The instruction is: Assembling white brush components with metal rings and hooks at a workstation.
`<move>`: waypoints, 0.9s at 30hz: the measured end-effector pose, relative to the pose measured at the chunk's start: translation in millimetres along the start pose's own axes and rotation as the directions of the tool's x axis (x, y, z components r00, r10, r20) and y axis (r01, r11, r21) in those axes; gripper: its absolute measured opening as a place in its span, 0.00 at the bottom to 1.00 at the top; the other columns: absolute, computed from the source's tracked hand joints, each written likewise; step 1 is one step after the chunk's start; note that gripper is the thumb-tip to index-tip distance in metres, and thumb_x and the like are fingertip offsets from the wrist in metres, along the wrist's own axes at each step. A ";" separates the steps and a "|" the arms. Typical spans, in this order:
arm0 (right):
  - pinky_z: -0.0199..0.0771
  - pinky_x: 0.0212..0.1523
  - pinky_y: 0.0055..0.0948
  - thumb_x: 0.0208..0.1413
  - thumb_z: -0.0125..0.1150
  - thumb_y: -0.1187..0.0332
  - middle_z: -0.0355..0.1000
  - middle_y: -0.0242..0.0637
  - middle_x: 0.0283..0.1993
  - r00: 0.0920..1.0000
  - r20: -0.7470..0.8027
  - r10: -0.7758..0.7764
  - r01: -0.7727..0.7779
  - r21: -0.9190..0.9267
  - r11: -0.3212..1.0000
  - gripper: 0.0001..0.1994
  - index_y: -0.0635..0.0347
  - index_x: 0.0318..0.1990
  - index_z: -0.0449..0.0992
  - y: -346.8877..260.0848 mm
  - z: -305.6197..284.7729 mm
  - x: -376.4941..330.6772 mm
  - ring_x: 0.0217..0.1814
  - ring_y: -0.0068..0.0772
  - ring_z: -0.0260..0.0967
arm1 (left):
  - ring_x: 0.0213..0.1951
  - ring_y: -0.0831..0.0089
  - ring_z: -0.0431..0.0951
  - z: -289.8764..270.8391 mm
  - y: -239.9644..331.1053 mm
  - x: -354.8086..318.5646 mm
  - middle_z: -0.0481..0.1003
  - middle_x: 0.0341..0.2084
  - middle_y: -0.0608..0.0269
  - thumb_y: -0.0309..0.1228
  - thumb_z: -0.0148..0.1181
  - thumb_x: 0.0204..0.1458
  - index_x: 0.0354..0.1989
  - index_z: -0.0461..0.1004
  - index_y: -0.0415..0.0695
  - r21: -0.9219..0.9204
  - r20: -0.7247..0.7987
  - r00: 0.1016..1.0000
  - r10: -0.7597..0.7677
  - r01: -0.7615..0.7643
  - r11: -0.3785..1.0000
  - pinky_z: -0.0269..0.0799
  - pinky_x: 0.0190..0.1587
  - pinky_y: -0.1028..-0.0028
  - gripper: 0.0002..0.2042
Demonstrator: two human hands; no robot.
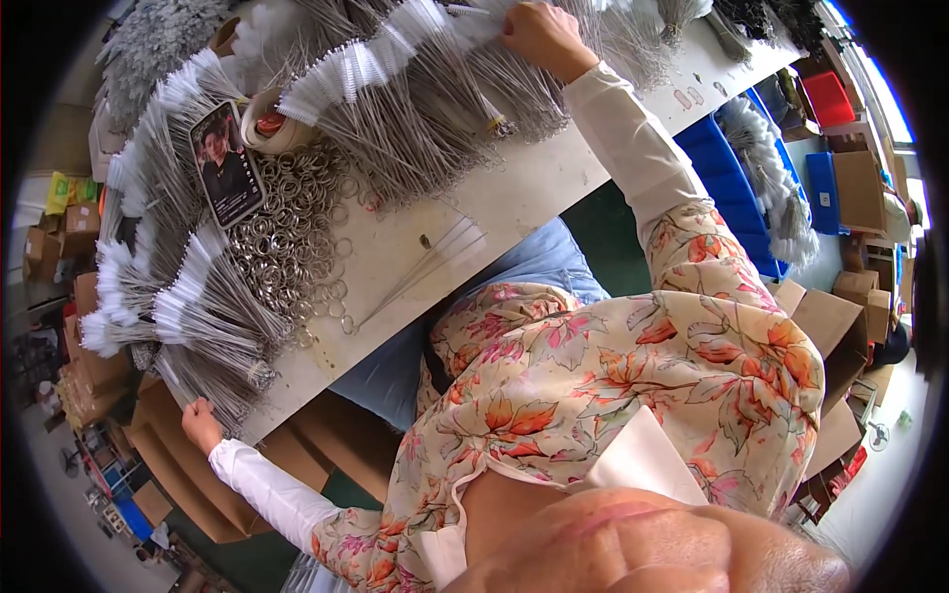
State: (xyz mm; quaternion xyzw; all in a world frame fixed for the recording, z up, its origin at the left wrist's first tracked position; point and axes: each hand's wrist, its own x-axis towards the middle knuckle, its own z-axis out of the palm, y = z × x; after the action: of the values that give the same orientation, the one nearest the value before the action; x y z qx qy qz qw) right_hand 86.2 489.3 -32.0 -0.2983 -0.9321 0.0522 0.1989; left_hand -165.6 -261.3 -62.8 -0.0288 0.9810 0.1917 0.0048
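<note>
Bundles of thin wire brushes (395, 128) with white bristle tips and looped wire ends cover the far side of the table. My right hand (547, 38) reaches to the far edge, its fingers closed at the white bristles of some brushes. By the table's left corner, my left hand (203, 427) has its fingers curled beside the wire ends of a brush bundle (213, 385); what they hold is hidden. A pile of metal split rings (287, 217) lies mid-table. A few loose brushes (425, 262) lie near the front edge.
A phone (227, 163) showing a video leans among the brushes, beside a roll of tape (277, 124). The white table (524, 198) has its front edge at my lap. A blue bin (727, 178) with more brushes stands right. Cardboard boxes (198, 474) sit below left.
</note>
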 end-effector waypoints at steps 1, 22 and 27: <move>0.71 0.34 0.44 0.37 0.57 0.61 0.73 0.48 0.27 1.000 -0.008 -0.008 0.008 -0.030 1.000 0.11 0.60 0.22 0.78 5.0 -0.7 0.1 0.31 0.50 0.73 | 0.18 0.72 0.70 -2.5 16.7 -5.2 0.76 0.21 0.57 0.34 0.55 0.50 0.27 0.72 0.34 -0.061 0.018 1.000 -0.024 0.025 0.998 0.65 0.23 0.72 0.12; 0.66 0.24 0.34 0.51 0.49 0.66 0.68 0.39 0.31 0.803 -0.595 -0.041 0.122 0.098 0.988 0.09 0.61 0.27 0.70 122.6 -84.6 56.2 0.27 0.32 0.67 | 0.20 0.90 0.55 -25.1 161.0 -102.0 0.63 0.25 0.75 0.36 0.50 0.57 0.44 0.73 0.44 -0.675 -0.130 0.991 -0.030 -0.066 0.735 0.46 0.18 0.88 0.12; 0.69 0.27 0.35 0.47 0.56 0.61 0.71 0.39 0.18 0.784 -0.610 0.114 -0.253 -0.147 0.956 0.10 0.57 0.27 0.76 196.0 -81.6 30.9 0.24 0.33 0.72 | 0.19 0.90 0.51 -20.4 161.3 -116.6 0.61 0.23 0.75 0.40 0.49 0.58 0.45 0.73 0.41 -0.689 -0.015 0.998 -0.062 0.035 0.724 0.41 0.17 0.87 0.16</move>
State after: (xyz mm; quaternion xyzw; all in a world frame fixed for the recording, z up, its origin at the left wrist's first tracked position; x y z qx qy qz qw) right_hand 201.0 665.5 10.9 -0.4095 -0.7885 -0.1284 0.4406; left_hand -58.5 -113.5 19.2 -0.0576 0.8389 0.5409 -0.0193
